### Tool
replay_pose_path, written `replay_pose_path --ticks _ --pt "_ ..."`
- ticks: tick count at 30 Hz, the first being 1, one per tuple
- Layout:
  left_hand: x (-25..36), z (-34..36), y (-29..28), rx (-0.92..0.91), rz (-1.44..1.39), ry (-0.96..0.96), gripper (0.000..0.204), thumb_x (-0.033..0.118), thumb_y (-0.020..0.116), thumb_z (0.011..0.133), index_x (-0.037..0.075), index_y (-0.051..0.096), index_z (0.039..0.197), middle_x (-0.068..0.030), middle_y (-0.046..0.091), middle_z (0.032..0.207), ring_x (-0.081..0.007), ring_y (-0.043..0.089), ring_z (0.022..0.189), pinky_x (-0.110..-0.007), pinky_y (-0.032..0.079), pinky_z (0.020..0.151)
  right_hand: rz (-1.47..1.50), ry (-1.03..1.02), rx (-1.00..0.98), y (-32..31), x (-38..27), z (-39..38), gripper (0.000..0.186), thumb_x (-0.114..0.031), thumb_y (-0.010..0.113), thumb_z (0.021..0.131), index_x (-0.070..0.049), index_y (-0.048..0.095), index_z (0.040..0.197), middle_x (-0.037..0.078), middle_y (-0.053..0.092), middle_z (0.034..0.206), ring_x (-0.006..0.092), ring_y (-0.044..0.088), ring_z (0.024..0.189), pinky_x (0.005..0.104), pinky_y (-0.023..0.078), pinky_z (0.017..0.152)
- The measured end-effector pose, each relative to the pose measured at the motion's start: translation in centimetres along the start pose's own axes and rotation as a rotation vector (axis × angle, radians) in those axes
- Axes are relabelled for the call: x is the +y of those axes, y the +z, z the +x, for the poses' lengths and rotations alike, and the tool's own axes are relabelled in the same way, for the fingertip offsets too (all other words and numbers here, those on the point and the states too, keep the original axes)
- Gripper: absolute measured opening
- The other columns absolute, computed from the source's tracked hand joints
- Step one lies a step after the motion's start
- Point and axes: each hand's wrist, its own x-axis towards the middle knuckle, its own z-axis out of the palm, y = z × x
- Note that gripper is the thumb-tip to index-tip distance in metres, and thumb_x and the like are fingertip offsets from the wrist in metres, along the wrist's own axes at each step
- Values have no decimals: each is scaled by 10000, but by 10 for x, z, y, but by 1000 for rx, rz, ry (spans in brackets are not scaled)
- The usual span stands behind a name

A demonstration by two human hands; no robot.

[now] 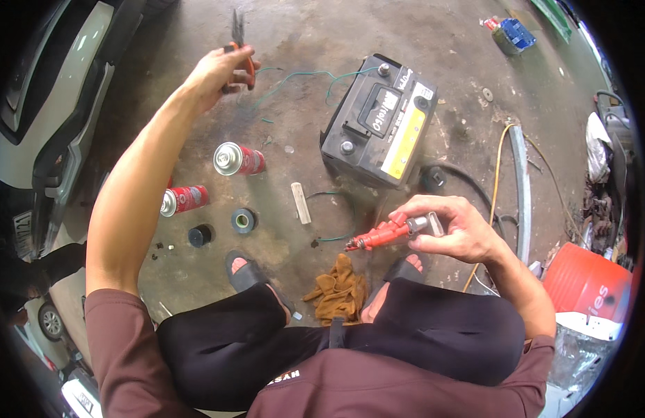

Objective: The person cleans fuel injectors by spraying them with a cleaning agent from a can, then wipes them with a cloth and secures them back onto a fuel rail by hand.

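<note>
My left hand (221,75), reaching out at the upper left, is closed around pliers with orange handles; their dark jaws (237,31) point away from me. In front of my right knee, my right hand (458,226) grips a red and silver tool (385,233) by its metal end. Its exact kind cannot be made out. A black car battery (367,115) with a yellow and white label stands on the floor between and beyond my hands. Thin green wire (305,73) runs from near my left hand to the battery's far post.
Two red spray cans (249,161) (190,198), black tape rolls (244,221) (199,235), and a pale stick (301,203) are at left. Brown gloves (338,289) lie between my feet. A black cable (468,184), metal bar (521,188) and red drum (587,282) are right; a car (47,104) borders left.
</note>
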Motion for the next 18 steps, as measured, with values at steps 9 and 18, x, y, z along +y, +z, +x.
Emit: replay_pose_path --ticks 9,18 --pt "10 51 -45 85 -404 254 403 343 593 1132 31 611 1386 -97 719 1328 -128 690 1023 -268 479 733 208 -185 238 -7 62 -12 402 41 735 846 30 717 1247 136 727 1236 129 706 790 249 566 579" --pt "62 5 -30 642 84 1000 317 323 566 1144 109 653 1361 -77 722 1351 -108 676 967 -272 525 762 252 -80 304 -14 69 -28 424 -114 780 846 9 746 1250 99 742 1235 175 681 1154 337 547 998"
